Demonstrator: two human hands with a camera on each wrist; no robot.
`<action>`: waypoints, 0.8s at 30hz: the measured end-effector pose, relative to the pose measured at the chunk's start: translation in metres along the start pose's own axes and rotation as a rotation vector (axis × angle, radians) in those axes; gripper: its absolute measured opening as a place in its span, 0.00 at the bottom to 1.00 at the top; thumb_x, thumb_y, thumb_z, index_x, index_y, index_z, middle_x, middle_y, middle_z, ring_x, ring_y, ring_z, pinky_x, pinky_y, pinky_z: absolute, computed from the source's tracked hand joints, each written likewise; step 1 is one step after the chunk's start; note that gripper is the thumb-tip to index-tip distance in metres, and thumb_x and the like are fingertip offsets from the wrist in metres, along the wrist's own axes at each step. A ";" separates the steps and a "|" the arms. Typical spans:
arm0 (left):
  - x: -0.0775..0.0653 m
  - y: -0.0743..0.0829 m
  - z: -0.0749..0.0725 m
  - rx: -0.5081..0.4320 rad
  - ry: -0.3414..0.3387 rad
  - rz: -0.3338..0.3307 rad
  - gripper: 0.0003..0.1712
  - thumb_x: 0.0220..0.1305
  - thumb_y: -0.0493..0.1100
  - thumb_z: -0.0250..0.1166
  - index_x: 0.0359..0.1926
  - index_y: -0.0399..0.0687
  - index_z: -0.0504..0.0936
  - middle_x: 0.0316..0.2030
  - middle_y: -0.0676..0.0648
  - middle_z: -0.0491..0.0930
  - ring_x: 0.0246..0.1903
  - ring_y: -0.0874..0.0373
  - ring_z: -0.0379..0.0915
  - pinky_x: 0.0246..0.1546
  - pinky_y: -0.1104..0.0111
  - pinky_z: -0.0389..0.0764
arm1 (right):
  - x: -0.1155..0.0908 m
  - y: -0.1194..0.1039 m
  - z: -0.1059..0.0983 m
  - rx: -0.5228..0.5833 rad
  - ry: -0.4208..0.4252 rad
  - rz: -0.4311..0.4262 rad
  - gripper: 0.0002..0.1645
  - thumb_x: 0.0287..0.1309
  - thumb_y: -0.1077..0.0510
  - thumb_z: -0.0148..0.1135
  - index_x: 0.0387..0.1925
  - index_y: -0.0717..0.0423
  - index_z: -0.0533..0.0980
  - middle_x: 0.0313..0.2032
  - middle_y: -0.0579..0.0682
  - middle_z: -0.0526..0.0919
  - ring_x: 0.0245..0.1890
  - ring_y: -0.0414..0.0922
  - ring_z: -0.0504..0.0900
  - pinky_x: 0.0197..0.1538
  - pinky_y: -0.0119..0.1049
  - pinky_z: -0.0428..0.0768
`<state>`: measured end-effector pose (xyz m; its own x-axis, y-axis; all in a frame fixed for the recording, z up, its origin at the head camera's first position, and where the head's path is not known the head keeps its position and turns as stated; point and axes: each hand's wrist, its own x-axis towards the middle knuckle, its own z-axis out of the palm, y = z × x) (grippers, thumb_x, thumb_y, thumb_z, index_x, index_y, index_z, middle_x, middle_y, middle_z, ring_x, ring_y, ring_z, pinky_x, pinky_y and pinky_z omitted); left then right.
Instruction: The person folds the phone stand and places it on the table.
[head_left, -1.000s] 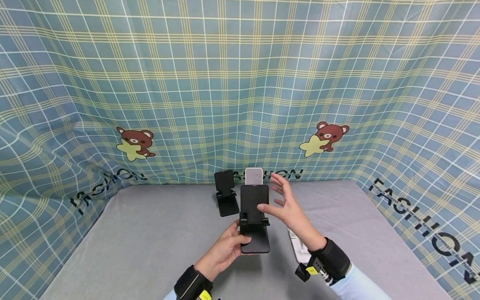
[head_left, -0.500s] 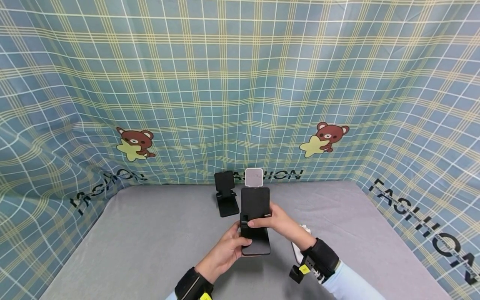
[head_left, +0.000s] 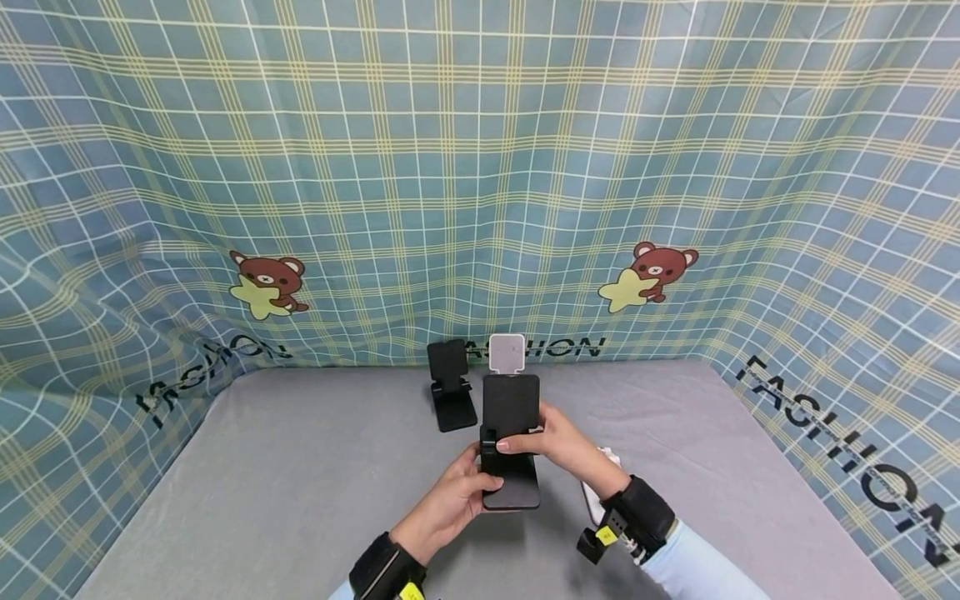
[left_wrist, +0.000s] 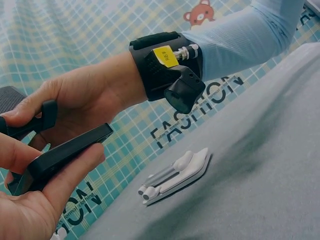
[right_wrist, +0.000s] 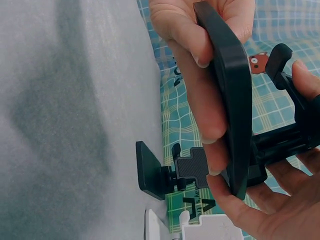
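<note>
A black folding phone stand (head_left: 511, 402) is held up over the table, its upper plate raised and its base tilted toward me. My left hand (head_left: 448, 505) grips the base, thumb on top and fingers underneath. From the right side, my right hand (head_left: 564, 442) holds the stand around its hinge, with the thumb across the front and the other fingers behind the plate. The right wrist view shows the thick edge of the base (right_wrist: 236, 105) between the left fingers, and the hinge arm (right_wrist: 282, 142) beside my right hand.
Another black phone stand (head_left: 454, 410) stands unfolded at the back, left of the held one. Behind the held stand rises a white phone stand (head_left: 507, 354). A folded white stand (left_wrist: 177, 175) lies on the grey table by my right forearm. A checked cloth hangs behind.
My right hand has come down and left from beside the upper plate and taken hold at the hinge. The upper plate sits slightly lower. The left hand has barely moved.
</note>
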<state>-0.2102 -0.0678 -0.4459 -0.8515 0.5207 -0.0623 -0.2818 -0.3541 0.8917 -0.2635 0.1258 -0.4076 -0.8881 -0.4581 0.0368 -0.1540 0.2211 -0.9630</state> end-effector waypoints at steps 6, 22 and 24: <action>0.000 0.000 0.000 0.003 -0.025 0.008 0.42 0.61 0.28 0.51 0.71 0.36 0.41 0.61 0.32 0.67 0.53 0.51 0.76 0.50 0.61 0.80 | 0.001 0.003 0.001 -0.001 0.012 -0.008 0.36 0.49 0.54 0.71 0.59 0.57 0.68 0.49 0.56 0.77 0.47 0.48 0.74 0.47 0.38 0.76; 0.002 -0.001 -0.002 0.018 -0.031 -0.020 0.41 0.61 0.28 0.51 0.72 0.37 0.42 0.62 0.33 0.68 0.52 0.52 0.76 0.49 0.62 0.81 | 0.005 0.024 0.015 -0.093 0.253 -0.168 0.24 0.48 0.56 0.72 0.49 0.52 0.78 0.43 0.51 0.83 0.42 0.41 0.78 0.42 0.33 0.78; 0.002 -0.002 -0.001 0.016 -0.030 -0.021 0.41 0.61 0.28 0.51 0.72 0.37 0.43 0.62 0.33 0.67 0.53 0.52 0.76 0.49 0.62 0.81 | 0.006 0.026 0.016 -0.126 0.290 -0.190 0.22 0.48 0.55 0.72 0.48 0.50 0.78 0.43 0.49 0.84 0.43 0.41 0.79 0.44 0.33 0.77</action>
<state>-0.2119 -0.0674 -0.4482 -0.8320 0.5507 -0.0678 -0.2919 -0.3305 0.8975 -0.2660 0.1156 -0.4370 -0.9216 -0.2419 0.3037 -0.3642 0.2676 -0.8921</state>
